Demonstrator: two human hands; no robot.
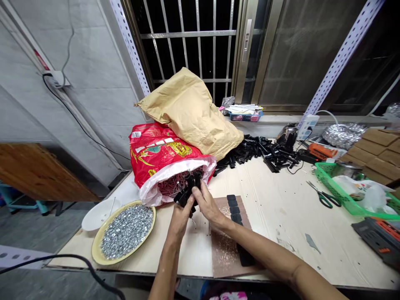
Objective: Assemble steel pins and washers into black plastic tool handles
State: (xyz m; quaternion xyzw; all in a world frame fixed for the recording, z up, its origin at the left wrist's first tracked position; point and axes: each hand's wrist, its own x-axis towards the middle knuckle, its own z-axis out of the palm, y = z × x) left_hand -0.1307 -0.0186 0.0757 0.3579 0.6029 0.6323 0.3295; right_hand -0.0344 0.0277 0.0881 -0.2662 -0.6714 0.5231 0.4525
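Note:
My left hand (180, 217) and my right hand (206, 205) are close together, both closed around a bunch of black plastic parts (185, 195). The bunch is at the open mouth of a red bag (162, 146) with a white lining. Inside the bag lie many thin reddish rods (170, 185), like long screws or nails; their exact kind is unclear. Left of my hands, a yellow bowl (97, 250) holds small shiny metal pieces that look like nuts or washers. Beneath my right forearm is a brown board (220, 246) with a row of black pieces (234, 208).
A large tan paper sack (190, 108) leans over the red bag. More black parts (259, 150) are heaped behind. A white dish (93, 216) stands at the left. On the right are scissors (325, 196), a green basket (328, 177) and an orange tool (321, 151).

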